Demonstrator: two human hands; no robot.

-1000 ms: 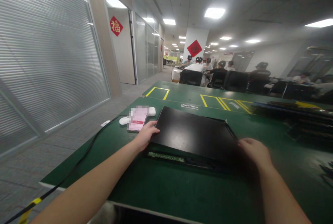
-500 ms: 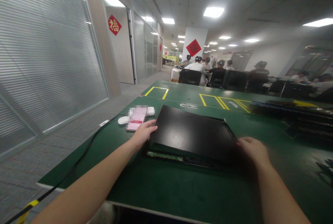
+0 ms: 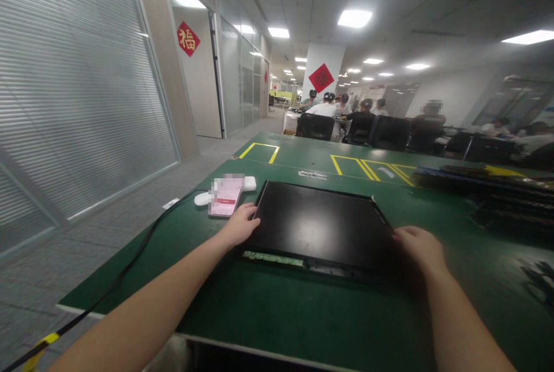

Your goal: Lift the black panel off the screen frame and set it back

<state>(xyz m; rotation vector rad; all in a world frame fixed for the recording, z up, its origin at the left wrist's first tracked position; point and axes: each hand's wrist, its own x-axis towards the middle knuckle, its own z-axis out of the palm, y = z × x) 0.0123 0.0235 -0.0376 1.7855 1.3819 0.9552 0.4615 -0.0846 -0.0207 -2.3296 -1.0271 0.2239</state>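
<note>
A flat black panel (image 3: 320, 222) lies on the green table (image 3: 303, 314) in front of me, with a strip of green circuit board (image 3: 272, 258) showing along its near edge. My left hand (image 3: 240, 225) grips the panel's left edge, fingers curled over it. On the panel's right edge rests my right hand (image 3: 418, 248), fingers closed around the rim. The panel sits nearly flat on the mat.
A pink phone (image 3: 225, 196) and a white device (image 3: 249, 183) lie left of the panel, with a black cable (image 3: 142, 242) running off the table's left side. Dark stacked panels (image 3: 489, 184) sit at the right. Yellow tape marks (image 3: 367, 167) lie beyond. Several seated people work at far desks.
The panel's far edge has come down, so it now lies flatter on the table. Both hands stay on its side edges.
</note>
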